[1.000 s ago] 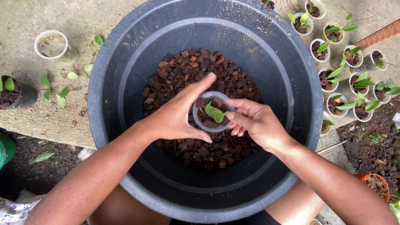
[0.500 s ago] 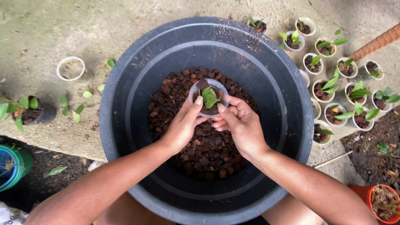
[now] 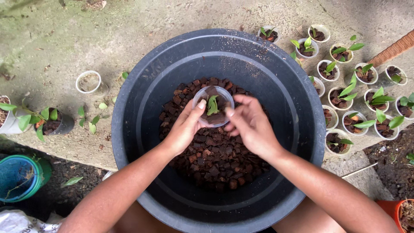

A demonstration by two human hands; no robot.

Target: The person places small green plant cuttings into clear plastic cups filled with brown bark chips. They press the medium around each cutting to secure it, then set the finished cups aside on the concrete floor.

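Observation:
A small clear plastic cup with a green seedling and brown bark chips in it is held over a big black tub. My left hand grips the cup's left side, thumb on the rim. My right hand touches the cup's right side, fingers curled at its rim. The tub's bottom is covered with reddish-brown bark chips, directly beneath the cup.
Several small white cups with potted seedlings stand on the concrete to the right of the tub. An empty white cup and a dark pot with a leafy plant are on the left. A green basket sits at lower left.
Both hands have carried the cup toward the tub's far side. The camera view has shifted, so the tub sits more to the right in the frame.

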